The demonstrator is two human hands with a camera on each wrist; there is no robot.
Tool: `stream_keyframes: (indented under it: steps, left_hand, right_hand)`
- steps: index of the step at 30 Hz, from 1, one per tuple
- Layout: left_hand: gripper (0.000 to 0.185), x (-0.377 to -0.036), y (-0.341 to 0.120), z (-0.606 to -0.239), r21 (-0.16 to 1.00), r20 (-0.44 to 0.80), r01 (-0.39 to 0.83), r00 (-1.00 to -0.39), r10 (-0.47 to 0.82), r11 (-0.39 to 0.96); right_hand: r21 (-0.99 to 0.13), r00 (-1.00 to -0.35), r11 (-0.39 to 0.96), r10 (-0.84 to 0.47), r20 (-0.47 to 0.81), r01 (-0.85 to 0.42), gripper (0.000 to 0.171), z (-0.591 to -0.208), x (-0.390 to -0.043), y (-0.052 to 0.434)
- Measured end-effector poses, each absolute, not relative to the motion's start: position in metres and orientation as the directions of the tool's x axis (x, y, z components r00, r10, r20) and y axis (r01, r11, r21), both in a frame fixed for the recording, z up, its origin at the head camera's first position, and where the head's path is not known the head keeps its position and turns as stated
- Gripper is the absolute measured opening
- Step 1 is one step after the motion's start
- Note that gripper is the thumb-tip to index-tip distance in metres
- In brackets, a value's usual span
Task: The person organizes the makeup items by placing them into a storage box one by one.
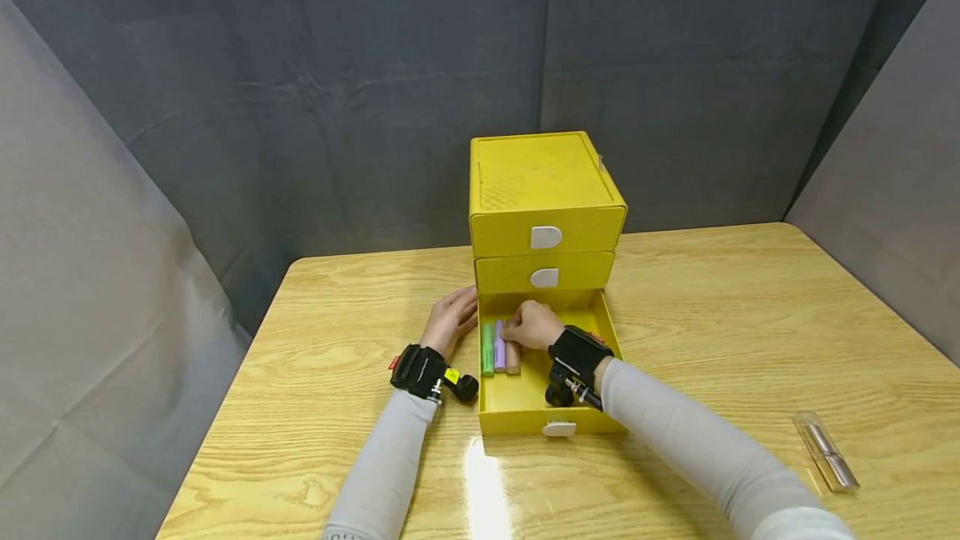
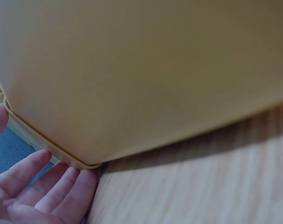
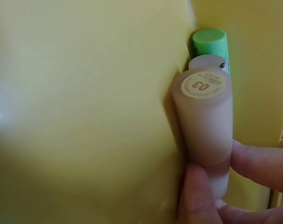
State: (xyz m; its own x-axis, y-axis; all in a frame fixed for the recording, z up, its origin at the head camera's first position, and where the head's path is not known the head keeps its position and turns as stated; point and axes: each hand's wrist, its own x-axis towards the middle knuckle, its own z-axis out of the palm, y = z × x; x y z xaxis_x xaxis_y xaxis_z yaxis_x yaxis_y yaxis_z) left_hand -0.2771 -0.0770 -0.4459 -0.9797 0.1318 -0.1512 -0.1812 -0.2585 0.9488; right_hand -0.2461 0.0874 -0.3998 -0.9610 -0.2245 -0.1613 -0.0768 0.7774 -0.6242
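A yellow three-drawer box [image 1: 547, 173] stands at the back, its bottom drawer [image 1: 517, 423] pulled out. Inside the drawer, my right hand [image 1: 534, 326] pinches a pinkish-brown cosmetic tube [image 3: 204, 123] between thumb and fingers. Its round end carries a label reading 03. Left of it in the head view lie a purple tube [image 1: 499, 347] and a green tube [image 1: 487, 350], side by side along the drawer's left wall. My left hand [image 1: 452, 319] rests at the box's left side, its extended fingertips at the lower front edge of the casing in the left wrist view.
The two upper drawers, with white pull tabs [image 1: 546, 237], are closed. A clear plastic package [image 1: 827, 451] holding a shiny slim tube lies on the wooden table [image 1: 337, 440] at the right. Grey curtains [image 1: 360, 107] hang behind and along both sides.
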Motion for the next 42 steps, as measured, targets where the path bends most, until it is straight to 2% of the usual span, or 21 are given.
stream_keyframes:
  steps: [12,22,29,33,37,42]
  left_hand:
    - [0.050,-0.276,-0.077,-0.445,0.946,-0.132,-0.168,-0.981,0.144,-0.276]
    - [0.048,-0.278,-0.076,-0.447,0.948,-0.151,-0.182,-0.979,0.137,-0.262]
    - [0.054,-0.278,-0.077,-0.449,0.953,-0.115,-0.146,-0.985,0.130,-0.265]
    - [0.056,-0.278,-0.078,-0.451,0.954,-0.075,-0.111,-0.987,0.139,-0.278]
    - [0.053,-0.278,-0.077,-0.449,0.953,-0.105,-0.139,-0.985,0.136,-0.270]
    - [0.050,-0.277,-0.076,-0.445,0.949,-0.148,-0.178,-0.980,0.131,-0.261]
  right_hand:
    - [-0.619,-0.962,0.780,-0.231,-0.146,-0.093,0.031,-0.400,-0.246,0.088]
    - [-0.620,-0.944,0.782,-0.252,-0.211,-0.070,0.025,-0.395,-0.245,0.091]
    - [-0.538,-0.895,0.810,-0.397,-0.206,-0.236,0.054,-0.374,-0.239,0.104]
    - [-0.501,-0.848,0.800,-0.485,-0.216,-0.330,0.056,-0.357,-0.231,0.113]
    - [-0.481,-0.804,0.765,-0.565,-0.183,-0.428,0.054,-0.340,-0.219,0.123]
    - [-0.481,-0.794,0.724,-0.602,-0.090,-0.495,0.055,-0.322,-0.200,0.137]
